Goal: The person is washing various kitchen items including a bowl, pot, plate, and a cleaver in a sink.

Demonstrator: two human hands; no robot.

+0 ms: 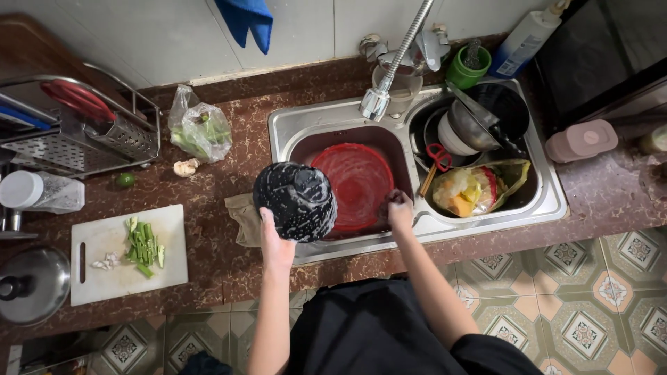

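A speckled brown stone counter runs along a tiled wall, with a steel double sink sunk into it and patterned floor tiles below. The person stands at the left basin. The left hand grips the rim of a black pot, soapy and streaked with white suds, tipped bottom-up over the front edge of the sink. The right hand is down in the basin beside a red round basin, fingers curled closed around something small and dark; I cannot tell what it is.

The risk, as I judge it, is slip: the pot is wet with soap, held by 1 hand at its edge, and it hangs partly over the counter lip, so a loose grip could drop it onto the floor or against the steel.

The faucet hangs close above, easy to knock when lifting the pot. The right basin is crowded with stacked bowls, red scissors and a bag of scraps, leaving little room there. To the left lie a white cutting board with chopped greens, a dish rack and a rag just beside the pot.
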